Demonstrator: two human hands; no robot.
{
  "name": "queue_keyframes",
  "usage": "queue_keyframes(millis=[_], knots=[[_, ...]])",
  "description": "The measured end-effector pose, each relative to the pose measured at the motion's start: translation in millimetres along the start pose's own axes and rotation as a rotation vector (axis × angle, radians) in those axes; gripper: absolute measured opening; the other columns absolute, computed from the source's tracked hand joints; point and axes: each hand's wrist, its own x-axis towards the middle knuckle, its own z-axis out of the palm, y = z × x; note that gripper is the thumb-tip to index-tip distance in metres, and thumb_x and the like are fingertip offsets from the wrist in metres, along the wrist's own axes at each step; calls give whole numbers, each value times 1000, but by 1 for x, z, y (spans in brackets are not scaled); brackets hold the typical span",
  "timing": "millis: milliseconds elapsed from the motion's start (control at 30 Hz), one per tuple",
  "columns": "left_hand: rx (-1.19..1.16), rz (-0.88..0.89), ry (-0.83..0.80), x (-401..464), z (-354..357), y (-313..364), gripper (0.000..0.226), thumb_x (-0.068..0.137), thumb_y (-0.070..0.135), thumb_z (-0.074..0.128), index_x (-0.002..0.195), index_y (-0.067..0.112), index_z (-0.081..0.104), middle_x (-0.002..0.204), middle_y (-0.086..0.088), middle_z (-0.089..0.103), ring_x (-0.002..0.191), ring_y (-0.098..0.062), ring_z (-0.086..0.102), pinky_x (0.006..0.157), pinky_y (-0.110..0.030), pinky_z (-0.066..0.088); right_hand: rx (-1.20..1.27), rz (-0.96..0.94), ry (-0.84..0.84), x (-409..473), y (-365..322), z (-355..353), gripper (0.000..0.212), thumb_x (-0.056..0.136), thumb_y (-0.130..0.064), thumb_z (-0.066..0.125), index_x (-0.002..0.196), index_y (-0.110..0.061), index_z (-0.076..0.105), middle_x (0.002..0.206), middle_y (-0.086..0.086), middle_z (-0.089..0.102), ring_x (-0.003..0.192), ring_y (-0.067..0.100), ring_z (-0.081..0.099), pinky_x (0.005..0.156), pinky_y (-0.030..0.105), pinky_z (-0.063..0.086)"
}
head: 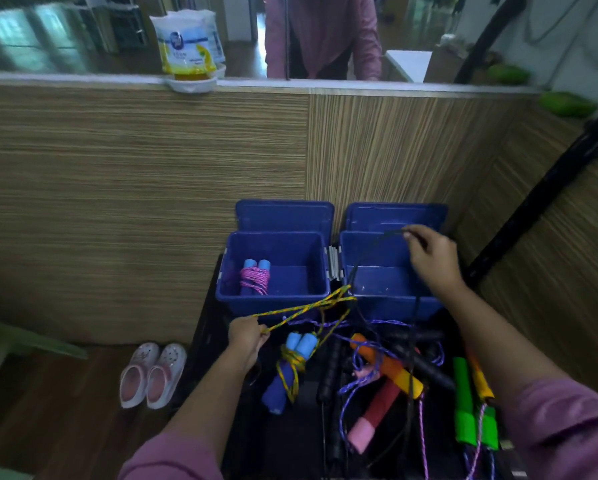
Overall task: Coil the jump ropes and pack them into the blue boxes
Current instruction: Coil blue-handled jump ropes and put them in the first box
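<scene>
Two open blue boxes stand side by side on a dark table. The left box [233,268] holds a coiled pink rope with blue handles [254,278]; the right box [391,306] looks bare inside. My left hand [246,337] grips the yellow-and-blue rope [304,308], whose blue handles [290,370] lie bundled on the table. My right hand [429,256] pinches a thin black rope [377,241] lifted above the right box.
Several loose jump ropes with orange, pink, green and black handles [394,372] lie tangled on the table in front of the boxes. A wood-panel wall [152,202] rises behind. Pink shoes [152,374] sit on the floor at left.
</scene>
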Motion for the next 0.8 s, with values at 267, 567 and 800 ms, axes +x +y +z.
queue_keyframes(millis=[267, 567, 800], knots=[[88, -68, 94, 17, -9, -8, 19, 97, -10, 33, 91, -4, 51, 73, -10, 44, 61, -18, 43, 33, -16, 44, 49, -131, -31, 50, -52, -35, 20, 96, -10, 52, 109, -4, 66, 85, 4, 62, 74, 13, 55, 63, 10, 41], [899, 602, 64, -11, 45, 8, 34, 88, 25, 64, 119, 11, 57, 118, -9, 55, 109, -30, 55, 91, -40, 46, 68, -150, -130, 57, -66, -8, 21, 96, -14, 52, 108, -4, 66, 86, 10, 65, 70, 14, 56, 65, 34, 46], [658, 576, -423, -19, 98, 5, 24, 92, 13, 62, 116, 9, 66, 104, -1, 65, 100, -16, 60, 85, -14, 41, 183, -146, -127, 55, -63, -11, 19, 96, -13, 53, 105, -5, 67, 80, -4, 62, 74, 8, 56, 69, 25, 46]])
